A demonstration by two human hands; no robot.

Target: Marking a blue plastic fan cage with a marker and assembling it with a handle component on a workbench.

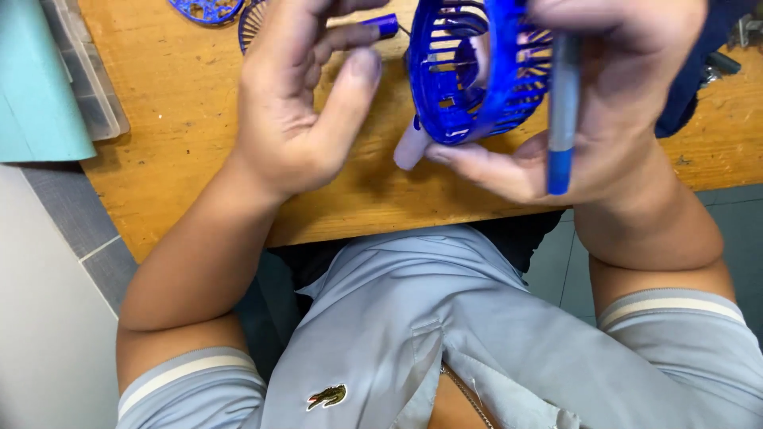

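The right hand [604,103] grips a blue fan cage [477,67] (a ribbed plastic grille, tilted on edge) and, pinned along its fingers, a pen [563,103] with a grey-blue barrel and a bright blue tip pointing down toward 6 o'clock. The cage sits above the tabletop [183,119] at about 12 o'clock in the view, with a pale lilac stub [411,147] showing just under its lower rim, near the right thumb. The left hand [306,95] is at 9 o'clock of the cage, fingers loosely curled and palm turned toward it; it grasps nothing, and its thumb stands just apart from the cage. Behind the left fingers lies a small purple cylinder [386,25], and at 11 o'clock two more blue grilles [208,9] lie on the wood, partly cut off by the frame. A grey tray [87,71] sits at the tabletop's far left edge, beside a teal sheet [36,87].
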